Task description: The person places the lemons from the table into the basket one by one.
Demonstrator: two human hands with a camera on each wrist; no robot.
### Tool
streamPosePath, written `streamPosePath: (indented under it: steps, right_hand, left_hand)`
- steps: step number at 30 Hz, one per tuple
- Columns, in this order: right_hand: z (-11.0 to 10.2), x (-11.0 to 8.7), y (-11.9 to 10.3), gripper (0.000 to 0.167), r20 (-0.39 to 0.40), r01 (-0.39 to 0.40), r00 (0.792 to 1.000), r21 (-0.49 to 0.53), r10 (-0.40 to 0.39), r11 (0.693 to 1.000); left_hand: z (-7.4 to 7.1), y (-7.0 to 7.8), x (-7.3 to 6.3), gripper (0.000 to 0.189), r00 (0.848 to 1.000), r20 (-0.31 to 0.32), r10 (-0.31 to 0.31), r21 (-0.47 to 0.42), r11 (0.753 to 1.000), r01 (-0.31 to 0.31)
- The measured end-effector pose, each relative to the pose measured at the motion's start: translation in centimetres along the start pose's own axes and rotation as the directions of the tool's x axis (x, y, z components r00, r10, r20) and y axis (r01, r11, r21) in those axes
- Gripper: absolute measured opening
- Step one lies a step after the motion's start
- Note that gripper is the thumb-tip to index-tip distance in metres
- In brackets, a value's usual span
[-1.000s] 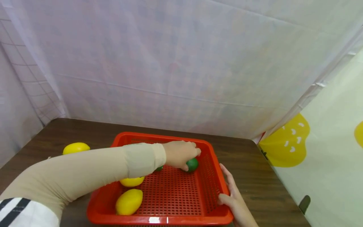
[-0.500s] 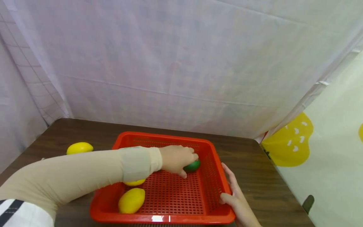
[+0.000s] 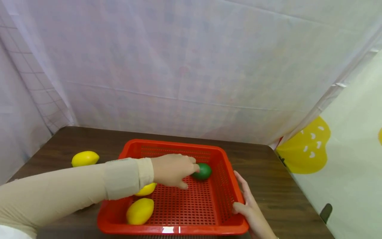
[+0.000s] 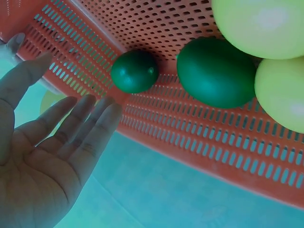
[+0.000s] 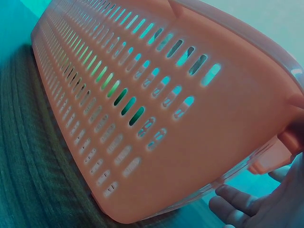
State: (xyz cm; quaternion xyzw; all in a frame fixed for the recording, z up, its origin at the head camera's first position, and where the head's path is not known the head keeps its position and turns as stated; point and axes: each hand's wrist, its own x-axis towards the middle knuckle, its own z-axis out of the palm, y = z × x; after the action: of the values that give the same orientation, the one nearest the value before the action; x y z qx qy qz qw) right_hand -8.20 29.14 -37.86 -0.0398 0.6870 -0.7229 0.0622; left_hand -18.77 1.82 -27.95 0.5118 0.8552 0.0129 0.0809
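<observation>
Grips red basket (image 3: pixel 185 229) by right edge with right hand (image 3: pixel 250 209), holds left hand (image 3: pixel 171 170) inside just beside green lime (image 3: pixel 204 172), fingers loosely spread, clasping nothing.

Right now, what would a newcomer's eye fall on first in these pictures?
Probably the bright red basket, filling the middle foreground of the head view. Next, the left hand over it, beside a green fruit near its right wall, and the right hand gripping its right side. A yellow fruit stands out on the dark table to the left.
</observation>
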Motion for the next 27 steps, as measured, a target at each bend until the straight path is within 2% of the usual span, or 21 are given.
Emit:
streamPosePath:
  steps: [6,13,19,27]
  right_hand:
    - [-0.1,0.0,0.3,0.105,-0.027,0.032,0.999,-0.007,-0.032,0.999]
    - [-0.3,0.0,0.6,0.105,-0.023,0.052,0.998,-0.016,-0.052,0.999]
    - [-0.3,0.1,0.7,0.106,-0.025,0.062,0.998,-0.017,-0.063,0.998]
    - [-0.1,0.0,0.3,0.106,-0.023,0.026,0.999,-0.006,-0.026,1.000]
  left_hand:
    - [-0.1,-0.6,-1.2,0.053,0.999,-0.011,-0.039,-0.025,0.999,0.038]
    - [0.1,0.0,-2.1,0.057,0.999,0.003,-0.036,0.006,0.999,0.036]
    - [0.4,-0.2,-3.4,0.053,0.997,-0.029,-0.075,-0.001,0.997,0.075]
    - [0.4,-1.2,-5.6,0.051,0.991,-0.051,-0.123,-0.040,0.992,0.121]
